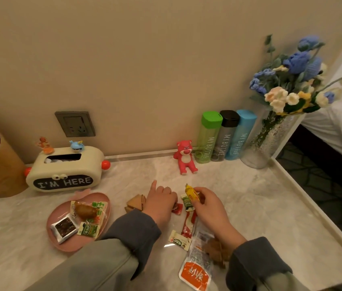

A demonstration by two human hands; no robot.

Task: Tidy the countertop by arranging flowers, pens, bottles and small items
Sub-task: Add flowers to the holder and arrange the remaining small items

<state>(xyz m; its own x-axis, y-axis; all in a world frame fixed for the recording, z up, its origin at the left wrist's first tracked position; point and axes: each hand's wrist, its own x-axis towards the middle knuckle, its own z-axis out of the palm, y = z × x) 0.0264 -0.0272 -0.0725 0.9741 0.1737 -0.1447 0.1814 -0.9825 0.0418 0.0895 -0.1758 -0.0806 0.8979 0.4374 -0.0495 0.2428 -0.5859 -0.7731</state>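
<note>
Bottles [224, 137] and flowers [291, 80] stood tidy; snacks [188, 224] lay scattered — the right hand [212, 208] pinched a yellow sachet [192, 193], the left hand [161, 202] curled, its hold unclear.

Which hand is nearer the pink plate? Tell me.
Left. The left hand sits just right of the pink plate; the right hand, pinching a yellow packet, is farther right beyond it.

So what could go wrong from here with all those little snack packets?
1. The right hand pinches the yellow packet by one end; so light a grip might let it slip.
2. The pink plate already holds several packets, so more could slide off.
3. The orange packet lies close beside the right sleeve, which might sweep it aside.
</note>
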